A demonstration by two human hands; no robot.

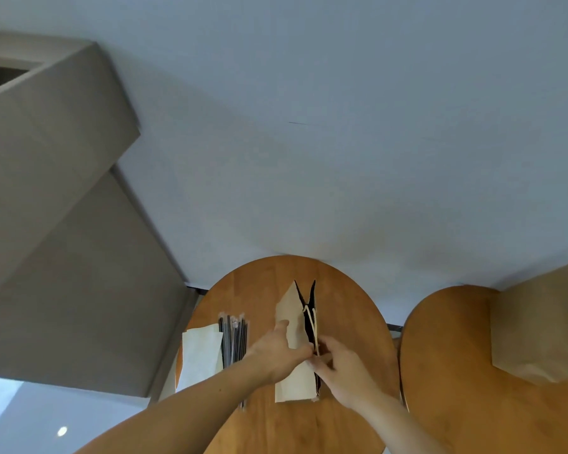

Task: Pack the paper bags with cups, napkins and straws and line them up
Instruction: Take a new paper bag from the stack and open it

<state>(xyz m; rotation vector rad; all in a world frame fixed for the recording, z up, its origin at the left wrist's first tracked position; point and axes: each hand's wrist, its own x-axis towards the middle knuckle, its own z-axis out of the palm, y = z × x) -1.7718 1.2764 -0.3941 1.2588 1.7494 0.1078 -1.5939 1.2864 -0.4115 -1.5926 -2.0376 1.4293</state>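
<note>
A brown paper bag (292,317) stands on the round wooden table (348,309), its dark mouth a narrow slit with cream cord handles. My left hand (276,352) grips the bag's left wall near the rim, thumb stretched along the paper. My right hand (345,368) pinches the right edge of the opening at the handle. Left of the bag lies a bundle of wrapped dark straws (233,339), and beside it a stack of pale napkins (199,358). No cups are in view.
A second brown paper bag (538,326) stands on a neighbouring round wooden table (456,371) at the right. A large grey box-like cabinet (56,204) fills the left side. A pale wall rises behind both tables.
</note>
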